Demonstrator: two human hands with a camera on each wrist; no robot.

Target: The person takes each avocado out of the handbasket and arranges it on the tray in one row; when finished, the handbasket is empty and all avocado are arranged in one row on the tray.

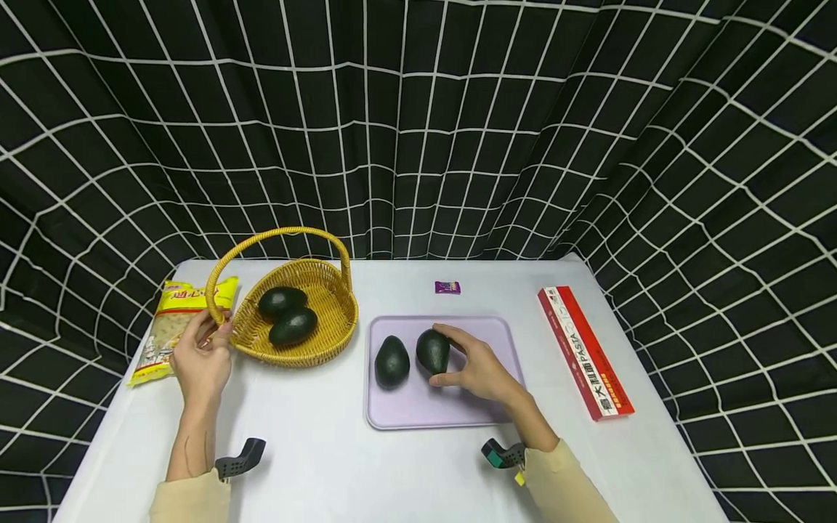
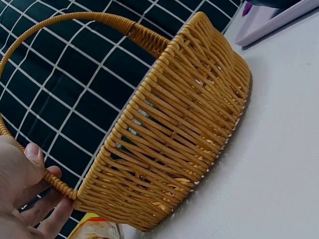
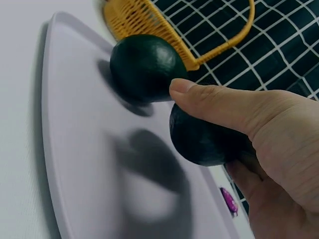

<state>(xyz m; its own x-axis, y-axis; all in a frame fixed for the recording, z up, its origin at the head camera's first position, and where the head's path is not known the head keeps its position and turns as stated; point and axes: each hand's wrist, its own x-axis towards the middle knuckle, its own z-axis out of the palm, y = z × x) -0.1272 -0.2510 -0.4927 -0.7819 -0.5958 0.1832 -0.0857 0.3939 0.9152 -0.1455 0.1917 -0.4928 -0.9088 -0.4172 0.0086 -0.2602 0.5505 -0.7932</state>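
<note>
My left hand [image 1: 203, 363] grips the handle of a yellow woven basket [image 1: 336, 323] near its rim, with thumb and fingers round it in the left wrist view. Two dark green avocados, one [image 1: 282, 301] behind the other [image 1: 293, 327], lie inside the basket. My right hand [image 1: 482, 370] pinches another avocado [image 1: 432, 351] between thumb and fingers over the pale purple tray [image 1: 431, 414]. Its shadow falls on the tray, apart from it, in the right wrist view. Left of it a further avocado [image 3: 144, 67] rests on the tray.
A yellow food packet [image 1: 166, 334] lies left of the basket, partly behind my left hand. Behind the tray is a small purple wrapped sweet [image 1: 447, 288]. A red pasta box [image 1: 585, 352] lies at the right. Black grid-patterned cloth [image 1: 405, 145] hangs behind the white table.
</note>
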